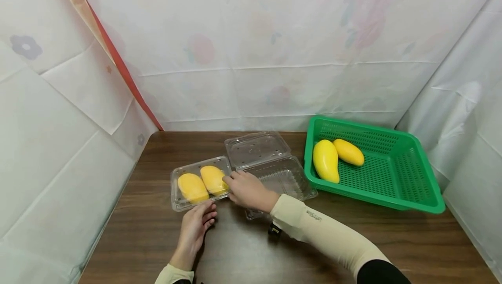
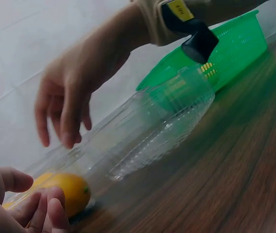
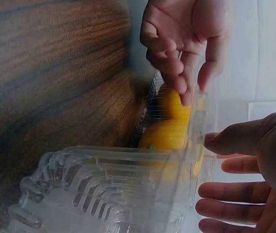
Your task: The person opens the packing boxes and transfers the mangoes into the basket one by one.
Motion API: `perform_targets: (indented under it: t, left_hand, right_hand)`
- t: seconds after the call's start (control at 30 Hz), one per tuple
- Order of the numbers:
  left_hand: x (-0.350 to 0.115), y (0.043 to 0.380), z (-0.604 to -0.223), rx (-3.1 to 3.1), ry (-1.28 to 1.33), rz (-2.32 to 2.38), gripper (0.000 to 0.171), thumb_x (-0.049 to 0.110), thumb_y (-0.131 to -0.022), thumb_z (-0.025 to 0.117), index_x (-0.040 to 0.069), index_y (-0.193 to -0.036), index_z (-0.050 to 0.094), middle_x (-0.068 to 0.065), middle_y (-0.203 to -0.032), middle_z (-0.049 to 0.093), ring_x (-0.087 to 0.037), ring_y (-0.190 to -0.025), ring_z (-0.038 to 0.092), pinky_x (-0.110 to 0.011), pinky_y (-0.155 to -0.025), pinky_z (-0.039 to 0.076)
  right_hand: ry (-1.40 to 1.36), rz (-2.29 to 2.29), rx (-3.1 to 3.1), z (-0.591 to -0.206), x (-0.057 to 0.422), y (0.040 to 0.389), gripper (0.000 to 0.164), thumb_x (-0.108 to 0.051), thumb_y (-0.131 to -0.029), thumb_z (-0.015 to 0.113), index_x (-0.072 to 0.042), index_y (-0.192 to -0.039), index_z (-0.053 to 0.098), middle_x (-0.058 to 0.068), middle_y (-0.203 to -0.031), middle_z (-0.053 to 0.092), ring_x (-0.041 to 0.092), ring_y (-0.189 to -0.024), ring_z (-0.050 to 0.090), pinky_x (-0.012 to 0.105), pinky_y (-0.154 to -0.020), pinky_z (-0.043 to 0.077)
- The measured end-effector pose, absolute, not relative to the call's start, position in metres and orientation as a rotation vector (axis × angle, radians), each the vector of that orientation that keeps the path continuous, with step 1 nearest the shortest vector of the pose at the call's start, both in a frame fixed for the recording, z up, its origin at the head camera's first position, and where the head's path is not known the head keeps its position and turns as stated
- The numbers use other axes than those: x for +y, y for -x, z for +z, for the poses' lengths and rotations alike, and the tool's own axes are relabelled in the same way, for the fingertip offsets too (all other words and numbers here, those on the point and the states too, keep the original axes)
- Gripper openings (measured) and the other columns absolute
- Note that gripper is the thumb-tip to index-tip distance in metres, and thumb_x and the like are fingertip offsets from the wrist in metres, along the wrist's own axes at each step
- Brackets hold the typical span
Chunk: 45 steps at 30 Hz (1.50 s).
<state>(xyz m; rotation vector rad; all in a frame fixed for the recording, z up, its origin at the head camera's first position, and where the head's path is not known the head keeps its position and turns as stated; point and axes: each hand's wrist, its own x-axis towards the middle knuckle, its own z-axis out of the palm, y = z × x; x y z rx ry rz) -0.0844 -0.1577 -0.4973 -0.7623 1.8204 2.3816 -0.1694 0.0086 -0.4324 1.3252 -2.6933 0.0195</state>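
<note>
Two yellow mangoes (image 1: pixel 213 179) lie side by side in a clear plastic clamshell box (image 1: pixel 177 175) whose lid is down over them. At the box's front edge is my left hand (image 1: pixel 193 227), its fingertips right at the rim and loosely bent. My right hand (image 1: pixel 249 190) reaches over the box's right end. In the right wrist view the right thumb (image 3: pixel 232 138) is at the lid's edge while the other fingers extend apart. Beside it stands a second clear clamshell box (image 1: pixel 280 175), its lid (image 1: pixel 256 148) folded back; the right forearm covers part of it.
A green plastic basket (image 1: pixel 376 201) stands at the right, holding a large yellow mango (image 1: pixel 326 161) and a smaller one (image 1: pixel 348 152). Its left side is close to the second box. White patterned sheets (image 1: pixel 251 57) wall the brown wooden table (image 1: pixel 133 240) at back and sides.
</note>
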Motion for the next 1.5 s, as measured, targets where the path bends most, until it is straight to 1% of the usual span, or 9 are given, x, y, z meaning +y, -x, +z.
perform_targets:
  t: [0.07,0.3,0.63,0.83,0.93,1.1,1.27,1.33,1.5]
  left_hand:
    - [-0.153,0.088,-0.498,1.825,0.757,2.380,0.024,0.022,-0.098,0.058,0.003,-0.111,0.067,0.006,-0.085,0.068,-0.007,-0.073,0.063,-0.021,-0.067,0.051]
    - [-0.143,0.096,-0.504,1.825,0.784,2.424,0.016,0.018,-0.096,0.062,0.007,-0.104,0.071,0.007,-0.081,0.068,-0.005,-0.069,0.062,-0.019,-0.062,0.051]
    - [-0.137,0.106,-0.509,1.724,0.751,2.474,0.012,0.019,-0.096,0.061,0.011,-0.096,0.070,0.008,-0.080,0.069,-0.005,-0.069,0.063,-0.019,-0.063,0.051]
    - [-0.135,0.108,-0.508,1.725,0.740,2.479,0.013,0.017,-0.097,0.059,0.012,-0.092,0.071,0.008,-0.079,0.068,-0.005,-0.068,0.062,-0.019,-0.063,0.050]
    - [-0.135,0.108,-0.509,1.741,0.742,2.477,0.017,0.015,-0.098,0.057,0.013,-0.091,0.072,0.008,-0.078,0.067,-0.005,-0.067,0.061,-0.018,-0.062,0.049]
    - [-0.134,0.109,-0.510,1.742,0.751,2.490,0.020,0.013,-0.098,0.055,0.013,-0.089,0.073,0.008,-0.076,0.067,-0.004,-0.065,0.059,-0.017,-0.060,0.049]
    - [-0.135,0.110,-0.510,1.731,0.765,2.497,0.019,0.014,-0.096,0.057,0.014,-0.086,0.073,0.008,-0.074,0.066,-0.004,-0.064,0.059,-0.017,-0.059,0.049]
    - [-0.135,0.110,-0.509,1.731,0.767,2.492,0.017,0.015,-0.096,0.058,0.013,-0.087,0.073,0.008,-0.074,0.066,-0.005,-0.064,0.059,-0.017,-0.059,0.049]
    - [-0.135,0.108,-0.509,1.732,0.770,2.487,0.016,0.015,-0.096,0.058,0.010,-0.090,0.072,0.007,-0.075,0.066,-0.005,-0.065,0.059,-0.017,-0.059,0.049]
  right_hand:
    - [-1.321,-0.002,-2.692,-0.434,0.007,0.171,0.038,-0.032,-0.091,0.067,-0.014,-0.124,0.060,0.002,-0.106,0.065,0.016,-0.093,0.062,0.028,-0.078,0.053]
    - [-1.305,-0.085,-2.621,-0.438,0.002,0.172,0.032,-0.030,-0.089,0.068,-0.014,-0.117,0.061,0.001,-0.096,0.064,0.016,-0.083,0.060,0.027,-0.068,0.052]
    - [-1.274,-0.157,-2.528,-0.446,0.000,0.173,0.020,-0.021,-0.093,0.063,-0.013,-0.111,0.061,0.002,-0.093,0.064,0.016,-0.079,0.060,0.027,-0.066,0.053]
    - [-1.277,-0.189,-2.472,-0.447,0.000,0.175,0.022,-0.020,-0.089,0.068,-0.012,-0.108,0.060,0.002,-0.091,0.065,0.015,-0.078,0.061,0.025,-0.064,0.054]
    - [-1.272,-0.211,-2.479,-0.446,0.001,0.173,0.021,-0.021,-0.087,0.071,-0.012,-0.102,0.062,0.001,-0.089,0.065,0.014,-0.076,0.062,0.023,-0.062,0.054]
    - [-1.286,-0.295,-2.433,-0.445,0.005,0.172,0.006,-0.020,-0.088,0.068,-0.018,-0.085,0.073,-0.003,-0.085,0.067,0.011,-0.074,0.063,0.022,-0.058,0.054]
    - [-1.258,-0.325,-2.402,-0.441,0.007,0.174,0.002,-0.024,-0.084,0.073,-0.022,-0.083,0.074,-0.007,-0.084,0.068,0.009,-0.074,0.065,0.022,-0.059,0.054]
    - [-1.265,-0.319,-2.410,-0.439,0.008,0.175,0.002,-0.024,-0.083,0.073,-0.022,-0.082,0.074,-0.007,-0.083,0.069,0.009,-0.073,0.065,0.023,-0.059,0.054]
    - [-1.349,-0.360,-2.392,-0.440,0.007,0.175,0.017,-0.019,-0.091,0.063,-0.023,-0.080,0.074,-0.008,-0.082,0.068,0.009,-0.073,0.063,0.023,-0.060,0.054]
